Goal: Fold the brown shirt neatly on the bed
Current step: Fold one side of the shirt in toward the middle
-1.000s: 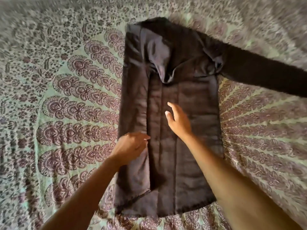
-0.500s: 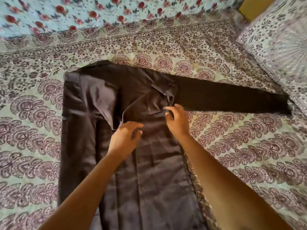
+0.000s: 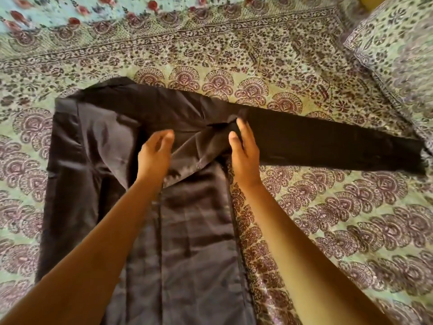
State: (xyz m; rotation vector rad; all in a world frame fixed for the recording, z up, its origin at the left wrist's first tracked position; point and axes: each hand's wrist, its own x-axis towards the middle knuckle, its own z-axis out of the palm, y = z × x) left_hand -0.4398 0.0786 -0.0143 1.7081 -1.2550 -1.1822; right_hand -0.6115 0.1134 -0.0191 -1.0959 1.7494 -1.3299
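Note:
The brown shirt (image 3: 192, 231) lies flat on the patterned bed cover (image 3: 328, 219), its left side folded inward over the body. Its right sleeve (image 3: 328, 146) stretches straight out to the right. My right hand (image 3: 243, 151) rests at the right shoulder where the sleeve starts, with fingertips and thumb touching the bunched cloth there. Whether it pinches the cloth I cannot tell. My left hand (image 3: 154, 156) hovers over the collar area, fingers curled and apart, holding nothing.
A pillow (image 3: 398, 55) in matching print lies at the upper right, close to the sleeve's cuff. A light blue sheet with red flowers (image 3: 70, 12) runs along the top edge.
Both hands moved up the shirt from its middle to the collar and right shoulder. The view has shifted up and to the right, showing the whole sleeve.

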